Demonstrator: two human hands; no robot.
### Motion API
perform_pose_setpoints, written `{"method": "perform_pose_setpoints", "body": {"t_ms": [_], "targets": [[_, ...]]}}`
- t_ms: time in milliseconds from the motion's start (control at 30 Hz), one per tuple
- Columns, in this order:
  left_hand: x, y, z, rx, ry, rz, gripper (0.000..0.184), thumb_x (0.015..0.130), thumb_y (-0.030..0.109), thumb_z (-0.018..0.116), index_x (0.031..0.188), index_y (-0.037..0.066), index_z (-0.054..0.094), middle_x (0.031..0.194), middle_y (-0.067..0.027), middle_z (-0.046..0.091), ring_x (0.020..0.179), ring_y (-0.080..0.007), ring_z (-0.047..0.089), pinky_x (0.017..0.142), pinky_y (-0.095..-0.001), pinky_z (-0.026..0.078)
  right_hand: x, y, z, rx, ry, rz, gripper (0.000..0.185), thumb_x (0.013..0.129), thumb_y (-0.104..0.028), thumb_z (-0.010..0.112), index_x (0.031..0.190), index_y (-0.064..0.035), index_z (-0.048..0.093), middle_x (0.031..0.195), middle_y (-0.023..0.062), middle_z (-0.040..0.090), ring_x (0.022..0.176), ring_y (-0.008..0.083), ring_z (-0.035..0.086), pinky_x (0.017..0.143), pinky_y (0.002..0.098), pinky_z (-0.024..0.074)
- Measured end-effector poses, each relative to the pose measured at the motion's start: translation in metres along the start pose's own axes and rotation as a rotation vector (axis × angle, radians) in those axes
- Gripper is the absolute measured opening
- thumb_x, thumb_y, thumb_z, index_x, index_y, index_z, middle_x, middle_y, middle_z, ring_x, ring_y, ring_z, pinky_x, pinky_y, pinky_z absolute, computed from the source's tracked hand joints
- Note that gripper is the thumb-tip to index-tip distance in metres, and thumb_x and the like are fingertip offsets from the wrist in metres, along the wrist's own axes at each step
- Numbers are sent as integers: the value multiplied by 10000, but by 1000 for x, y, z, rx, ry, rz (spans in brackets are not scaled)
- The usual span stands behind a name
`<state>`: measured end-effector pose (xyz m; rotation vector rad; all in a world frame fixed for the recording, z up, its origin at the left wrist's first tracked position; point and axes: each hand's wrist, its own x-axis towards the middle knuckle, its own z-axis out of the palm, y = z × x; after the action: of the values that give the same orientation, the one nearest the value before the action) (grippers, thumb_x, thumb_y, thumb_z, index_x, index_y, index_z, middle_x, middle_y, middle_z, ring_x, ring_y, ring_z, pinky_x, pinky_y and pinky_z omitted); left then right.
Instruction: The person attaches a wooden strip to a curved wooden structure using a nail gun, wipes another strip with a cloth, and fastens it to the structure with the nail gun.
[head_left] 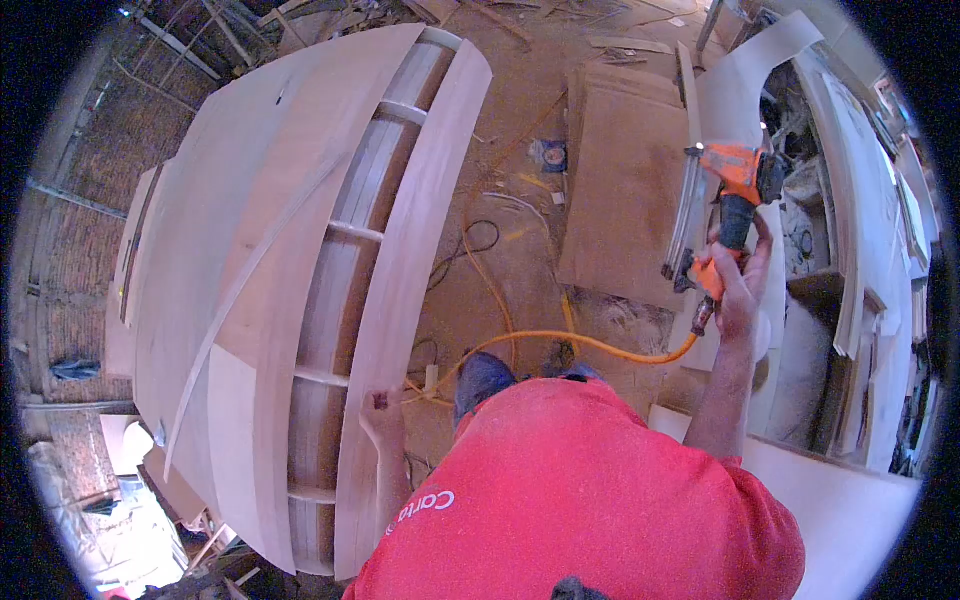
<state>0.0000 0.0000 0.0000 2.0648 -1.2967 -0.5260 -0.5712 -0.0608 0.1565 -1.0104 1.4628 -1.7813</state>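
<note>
My right hand [738,285] is wrapped round the grip of an orange and black nail gun [738,180], held up on the right with its long magazine towards the left. An orange air hose [600,346] runs from the base of its handle. My left hand [382,412] is curled closed beside the edge of a large curved wooden piece [270,220]; what its fingers hold, if anything, is too small to tell. Along that piece, short cross ribs [355,232] span an open gap between the broad panel and a narrow outer strip [420,225].
Brown boards [625,180] lie stacked on the floor ahead. Pale sheets and shelving [840,200] line the right side. The hose and a dark cable [480,237] loop across the dusty floor. A brick wall [80,220] stands at the left.
</note>
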Motion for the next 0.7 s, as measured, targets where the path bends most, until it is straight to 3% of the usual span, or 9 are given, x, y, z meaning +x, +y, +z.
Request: {"method": "perform_pose_setpoints", "body": {"t_ms": [67, 100, 133, 200, 433, 500, 567, 633, 700], "targets": [[-14, 3, -29, 102, 70, -10, 177, 868, 145, 760, 813, 4, 669, 727, -83, 683, 654, -164, 617, 636, -348, 515, -5, -3, 17, 24, 70, 10, 704, 945, -150, 728, 1516, -96, 318, 1166, 138, 644, 816, 151, 653, 751, 318, 554], [-47, 14, -34, 190, -88, -123, 177, 868, 145, 760, 813, 4, 669, 727, -83, 683, 654, -164, 617, 636, -348, 515, 2, -7, 1, -104, 84, 180, 704, 945, -150, 728, 1516, -96, 318, 1166, 138, 644, 816, 151, 653, 751, 318, 554], [18, 24, 47, 42, 25, -26, 162, 872, 133, 755, 825, 4, 669, 739, -92, 683, 659, -172, 622, 633, -349, 515, 77, 9, 25, -119, 80, 97, 665, 949, -142, 724, 1493, -83, 346, 1131, 126, 656, 790, 139, 647, 732, 301, 547], [94, 45, 75, -20, 113, 61, 147, 875, 120, 750, 837, 3, 668, 751, -100, 684, 664, -180, 626, 630, -350, 514, 137, 35, 65, -162, 89, 120, 561, 967, -132, 706, 1436, -59, 407, 1066, 100, 680, 743, 119, 639, 711, 265, 540], [286, 157, 106, -50, 115, 153, 122, 908, 101, 725, 911, -3, 661, 815, -107, 682, 726, -225, 649, 669, -365, 527, 227, 84, 151, -127, 153, 51, 565, 979, -101, 685, 1424, -62, 339, 1100, 144, 675, 788, 153, 654, 709, 299, 554], [342, 169, 125, -18, 175, 344, 128, 919, 108, 711, 931, -11, 664, 817, -120, 681, 759, -230, 652, 694, -373, 529, 263, 93, 173, -101, 177, -8, 570, 983, -92, 675, 1424, -75, 315, 1106, 144, 674, 789, 157, 653, 714, 304, 554], [384, 203, 137, -46, 106, 321, 158, 918, 136, 720, 951, -13, 679, 827, -129, 679, 766, -248, 648, 710, -382, 530, 274, 100, 187, -107, 178, 10, 576, 987, -83, 665, 1425, -89, 291, 1113, 144, 674, 789, 161, 651, 719, 309, 553], [439, 248, 166, -116, 144, 502, 144, 918, 135, 719, 959, 0, 691, 850, -134, 679, 784, -267, 650, 724, -380, 533, 322, 107, 207, -108, 195, -3, 434, 992, -92, 665, 1347, -81, 416, 1122, 105, 675, 773, 136, 638, 716, 287, 539], [480, 291, 189, -110, 131, 509, 143, 918, 137, 721, 968, 5, 697, 863, -136, 682, 788, -276, 653, 722, -377, 535, 364, 109, 226, -110, 165, 44, 337, 992, -103, 673, 1283, -70, 506, 1085, 69, 670, 759, 115, 617, 698, 272, 520]]}}
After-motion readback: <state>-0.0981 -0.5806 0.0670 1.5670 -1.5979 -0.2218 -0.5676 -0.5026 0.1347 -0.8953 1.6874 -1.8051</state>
